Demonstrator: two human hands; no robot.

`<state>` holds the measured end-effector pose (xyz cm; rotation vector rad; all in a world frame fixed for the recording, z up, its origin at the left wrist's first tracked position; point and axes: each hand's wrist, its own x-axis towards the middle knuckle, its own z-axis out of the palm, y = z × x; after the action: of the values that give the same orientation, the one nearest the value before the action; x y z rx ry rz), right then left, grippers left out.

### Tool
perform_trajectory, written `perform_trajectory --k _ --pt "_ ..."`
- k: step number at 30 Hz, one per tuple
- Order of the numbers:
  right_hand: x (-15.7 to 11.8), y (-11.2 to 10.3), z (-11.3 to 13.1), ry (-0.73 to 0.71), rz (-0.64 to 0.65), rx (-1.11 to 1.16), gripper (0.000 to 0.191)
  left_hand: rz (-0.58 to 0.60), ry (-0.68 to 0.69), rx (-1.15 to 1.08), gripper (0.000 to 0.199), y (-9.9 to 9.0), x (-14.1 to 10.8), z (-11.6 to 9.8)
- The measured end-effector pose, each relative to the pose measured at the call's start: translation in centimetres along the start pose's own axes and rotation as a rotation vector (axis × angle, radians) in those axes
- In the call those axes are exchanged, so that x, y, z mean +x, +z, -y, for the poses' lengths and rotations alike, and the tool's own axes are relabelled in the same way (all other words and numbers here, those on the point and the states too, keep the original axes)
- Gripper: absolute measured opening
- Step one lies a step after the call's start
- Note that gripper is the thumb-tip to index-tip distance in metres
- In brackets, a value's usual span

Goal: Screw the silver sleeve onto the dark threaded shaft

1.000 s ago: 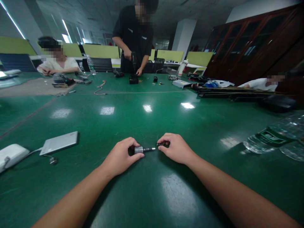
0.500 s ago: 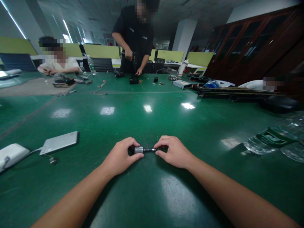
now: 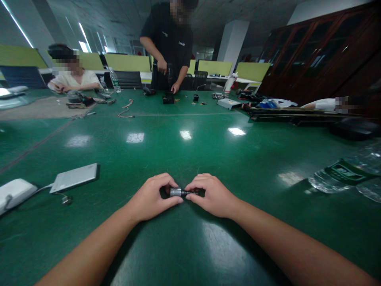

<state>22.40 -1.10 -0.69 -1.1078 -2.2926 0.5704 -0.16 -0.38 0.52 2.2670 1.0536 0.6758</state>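
Observation:
Just above the green tabletop, my left hand [image 3: 150, 198] pinches a short silver metal cylinder [image 3: 176, 192] between thumb and fingers. My right hand [image 3: 216, 196] grips a slim dark rod [image 3: 184, 193] with a ringed or threaded look. The rod lies in line with the cylinder, and its left end meets or enters the cylinder's right end; which of these, I cannot tell. Only a small gap separates the fingertips of the two hands. Fingers cover part of the rod.
At left lie a silver flat box [image 3: 76, 177] and a white device [image 3: 16, 192] with a cable. Clear plastic bottles [image 3: 342, 176] lie at right. Across the green table [image 3: 166, 155], a standing person [image 3: 168, 43] holds a drill over a black part [image 3: 168, 98]; another person [image 3: 76, 77] sits at far left.
My right hand has moved left with the dark rod, closer to my left hand. Less of the rod shows between the cylinder and my right fingertips.

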Motion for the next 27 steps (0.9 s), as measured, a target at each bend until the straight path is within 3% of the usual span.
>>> perform_trajectory --k 27 --pt "0.01 0.56 0.28 -0.043 0.012 0.002 0.015 0.045 -0.039 0.060 0.020 0.44 0.12 0.21"
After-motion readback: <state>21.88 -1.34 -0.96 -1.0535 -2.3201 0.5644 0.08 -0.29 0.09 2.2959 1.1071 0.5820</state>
